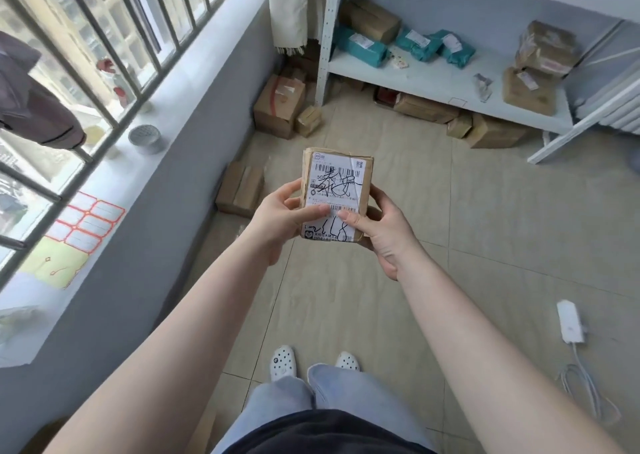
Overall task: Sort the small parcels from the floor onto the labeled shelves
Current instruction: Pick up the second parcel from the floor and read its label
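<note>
I hold a small brown parcel (337,180) with a white shipping label, marked in black pen, in front of me above the floor. My left hand (282,216) grips its left side with the thumb on the label. My right hand (382,232) grips its right side, thumb also on the label. Ahead at the upper right stands a white shelf (433,83) carrying teal bags (360,47) and brown parcels (543,50). More brown boxes (278,105) lie on the floor by the shelf post, and one flat box (240,189) lies by the wall.
A grey wall with a windowsill (114,173) runs along the left, holding a tape roll (145,137) and a label sheet (86,223). Boxes (491,131) sit under the shelf. A white power strip (569,322) with cable lies on the tiled floor at the right.
</note>
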